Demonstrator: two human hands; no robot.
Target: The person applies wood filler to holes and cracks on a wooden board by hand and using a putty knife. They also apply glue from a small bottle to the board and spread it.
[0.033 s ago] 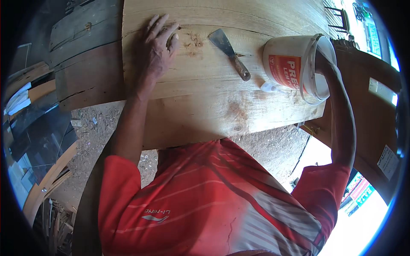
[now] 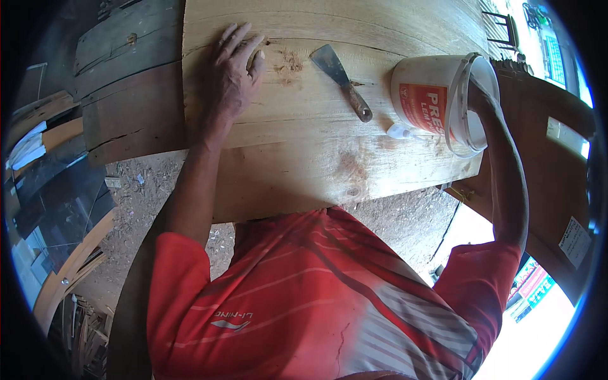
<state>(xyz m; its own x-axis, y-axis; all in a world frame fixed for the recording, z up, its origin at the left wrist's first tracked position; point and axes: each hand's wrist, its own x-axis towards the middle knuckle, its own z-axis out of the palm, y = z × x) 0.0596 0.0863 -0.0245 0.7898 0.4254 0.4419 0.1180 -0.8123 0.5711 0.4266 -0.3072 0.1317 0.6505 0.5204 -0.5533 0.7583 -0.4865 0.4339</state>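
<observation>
My left hand (image 2: pixel 235 79) rests on the pale wooden board (image 2: pixel 278 152) near its left edge, fingers stretched out and holding nothing. My right hand (image 2: pixel 479 98) reaches into the mouth of a white plastic bucket (image 2: pixel 405 71) with a red label. The bucket's wall and rim hide its fingers, so what they touch inside cannot be made out. Between the two hands a putty knife (image 2: pixel 342 79) lies on the board, its dark blade toward the far left and its wooden handle toward me. Beside the bucket's base sits a small white bottle (image 2: pixel 398 131) with a narrow tip.
Darker planks (image 2: pixel 130 101) adjoin the board's left side. A brown curved wooden panel (image 2: pixel 544 164) stands to the right, past the bucket. At the far right is a dark chair (image 2: pixel 505 28). Scrap wood (image 2: pixel 92 335) is piled on the ground at lower left.
</observation>
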